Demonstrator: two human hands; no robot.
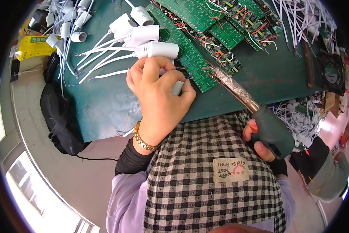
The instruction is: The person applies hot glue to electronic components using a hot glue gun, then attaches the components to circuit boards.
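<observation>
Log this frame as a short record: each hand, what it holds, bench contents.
left hand: closed on a small white plastic connector housing at the green circuit board strip
right hand: grip closed on the dark green handle of a soldering iron, tip at the board strip
bench: green work mat, pile of white wired housings, more boards behind

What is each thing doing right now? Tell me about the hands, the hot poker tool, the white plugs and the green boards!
left hand: closed around a white plug housing, held against a board's edge
right hand: gripping the soldering iron's green handle
soldering iron: tilted, tip at the green circuit board
other white housings: lying loose on the green mat, wires trailing
circuit boards: laid in rows, wired
black bag: slumped at the table edge
</observation>
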